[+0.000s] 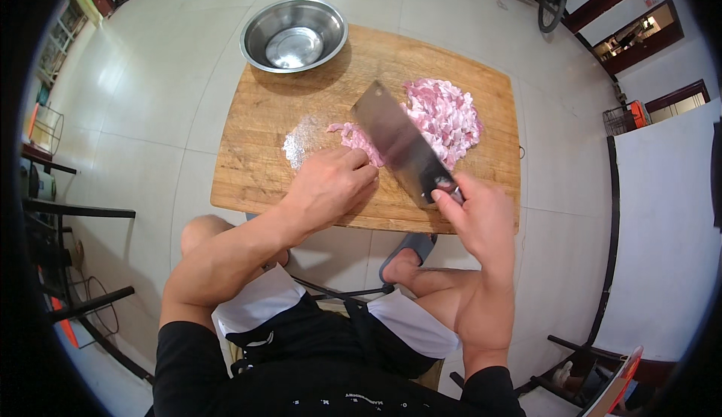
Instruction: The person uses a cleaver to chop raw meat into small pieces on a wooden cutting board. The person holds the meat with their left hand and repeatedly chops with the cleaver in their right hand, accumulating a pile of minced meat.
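Broadly, a pale tiled floor [150, 116] spreads round everything; on it stands a wooden worktop [252, 165], its near edge just in front of the person's knees; a steel bowl [272, 27] covers the far left corner, its rim reaching past the edge in this view; a heap of chopped pink meat [449, 120] lies on the right half, short of the right edge; the cleaver [397, 135] slants across the middle, its long axis running from near right to far left, its broad face turned largely to the camera; the right hand [481, 214] is wrapped round its near end, thumb laid along the top; the left hand [335, 184] has its fingers bent down at the near end of a meat strip [353, 136], the tips hidden, so I cannot tell whether it pinches or only presses; the strip runs away from those fingers to the far left, just left of the cleaver, and the left hand is the nearer one; whether steel touches it is unclear; bare wood shows between bowl and heap, while the heap bounds the right side; a small glistening pale patch [301, 140] lies left of the strip, its nature unclear.
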Available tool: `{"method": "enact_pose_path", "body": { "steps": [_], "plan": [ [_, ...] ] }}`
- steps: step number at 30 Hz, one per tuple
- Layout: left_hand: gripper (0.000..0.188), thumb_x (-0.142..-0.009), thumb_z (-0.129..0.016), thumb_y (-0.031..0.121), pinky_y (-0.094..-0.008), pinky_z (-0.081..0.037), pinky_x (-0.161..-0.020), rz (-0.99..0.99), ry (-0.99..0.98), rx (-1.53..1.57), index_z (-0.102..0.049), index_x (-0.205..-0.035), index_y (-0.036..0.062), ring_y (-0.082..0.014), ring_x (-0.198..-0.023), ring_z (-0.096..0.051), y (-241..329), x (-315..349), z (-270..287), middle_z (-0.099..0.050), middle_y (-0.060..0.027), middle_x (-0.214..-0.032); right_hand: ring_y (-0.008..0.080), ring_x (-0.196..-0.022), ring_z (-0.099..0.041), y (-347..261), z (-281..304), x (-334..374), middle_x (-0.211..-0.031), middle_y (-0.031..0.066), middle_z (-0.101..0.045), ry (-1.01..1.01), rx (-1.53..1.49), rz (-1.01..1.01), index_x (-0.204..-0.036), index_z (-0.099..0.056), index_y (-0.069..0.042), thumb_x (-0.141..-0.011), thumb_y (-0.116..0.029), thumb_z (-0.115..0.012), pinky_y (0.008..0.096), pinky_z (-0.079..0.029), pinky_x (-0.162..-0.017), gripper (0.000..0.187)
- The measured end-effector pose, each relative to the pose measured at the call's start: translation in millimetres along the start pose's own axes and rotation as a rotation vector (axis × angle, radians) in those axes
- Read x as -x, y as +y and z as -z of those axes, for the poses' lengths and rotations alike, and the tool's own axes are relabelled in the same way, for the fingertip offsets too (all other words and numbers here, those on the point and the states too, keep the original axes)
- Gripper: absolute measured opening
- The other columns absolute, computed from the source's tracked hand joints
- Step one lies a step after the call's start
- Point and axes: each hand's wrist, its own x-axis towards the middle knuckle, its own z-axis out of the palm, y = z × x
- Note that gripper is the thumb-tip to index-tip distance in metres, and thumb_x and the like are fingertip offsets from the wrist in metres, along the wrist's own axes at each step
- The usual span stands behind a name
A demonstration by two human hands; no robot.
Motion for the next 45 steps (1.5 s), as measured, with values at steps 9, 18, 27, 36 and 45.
{"method": "enact_pose_path", "body": {
  "steps": [9, 18, 27, 36, 45],
  "plan": [
    [0.013, -0.091, -0.072, 0.013, -0.0417, -0.060, -0.084, -0.012, -0.020, -0.090, -0.072, -0.102, 0.0067, -0.0282, -0.098, -0.070, -4, 10, 5, -0.066, -0.0084, -0.102, 0.0412, -0.076, -0.074, -20, -11, 12, -0.082, 0.0155, -0.075, -0.022, 0.133, 0.090, -0.094, -0.068, -0.007, -0.101, -0.028, -0.079, 0.0520, -0.055, -0.065, 0.025],
    [0.012, -0.090, -0.068, 0.011, -0.0417, -0.060, -0.088, 0.007, -0.043, -0.044, -0.071, -0.101, 0.0056, -0.0294, -0.100, -0.070, -4, 13, 3, -0.065, -0.0098, -0.101, 0.0445, -0.078, -0.074, -36, -12, 12, -0.083, 0.0188, -0.075, -0.167, 0.220, 0.122, -0.100, -0.066, -0.007, -0.108, -0.021, -0.067, 0.0559, -0.057, -0.069, 0.016],
    [0.013, -0.093, -0.074, 0.011, -0.0460, -0.060, -0.087, -0.018, -0.107, 0.003, -0.068, -0.103, 0.0049, -0.0342, -0.101, -0.069, -9, 13, 5, -0.063, -0.0128, -0.105, 0.0468, -0.082, -0.076, -57, -40, -28, -0.087, 0.0248, -0.076, -0.124, 0.192, 0.103, -0.103, -0.066, -0.004, -0.108, -0.027, -0.069, 0.0564, -0.059, -0.072, 0.024],
    [0.011, -0.093, -0.076, 0.009, -0.0473, -0.060, -0.083, 0.058, 0.020, 0.002, -0.067, -0.098, 0.0042, -0.0359, -0.095, -0.068, -26, 13, 15, -0.066, -0.0123, -0.098, 0.0134, -0.052, -0.059, 13, -38, -57, -0.072, 0.0051, -0.065, -0.392, -0.482, -0.259, -0.110, -0.070, 0.000, -0.105, -0.025, -0.074, 0.0363, -0.047, -0.047, 0.025],
    [0.012, -0.101, -0.076, 0.019, -0.0465, -0.061, -0.078, 0.250, 0.044, -0.010, -0.079, -0.102, 0.0081, -0.0353, -0.094, -0.075, -31, 17, 26, -0.074, -0.0114, -0.096, 0.0395, -0.064, -0.069, -9, -17, -13, -0.072, 0.0192, -0.070, -0.106, -0.009, 0.012, -0.100, -0.070, 0.000, -0.102, -0.027, -0.076, 0.0506, -0.051, -0.063, 0.027]
  ]
}}
